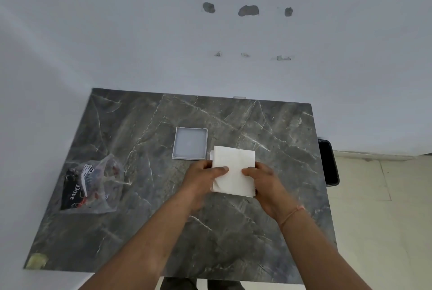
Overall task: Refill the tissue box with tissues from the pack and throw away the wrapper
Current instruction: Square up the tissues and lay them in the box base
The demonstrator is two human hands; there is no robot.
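While both hands, the left hand (203, 172) and right hand (261, 178), clasp the white tissue stack (235, 169) by its sides above the marble worktop (145, 126), the open tissue box (190, 142) sits just beyond, wrapper (91, 184) lying far left.

Head-worn view, high, angled down over table (233, 231), wall beyond.

Dark grey marble-pattern tabletop (233, 231) with pale veins, beneath and around hands. White wall (140, 32) beyond hands, three grey chipped patches (248, 10) high up, three smaller scuffs (245, 55) under them. Black bin (328, 161) right of right hand, past table edge. Cream tiled floor (378, 196) further right.
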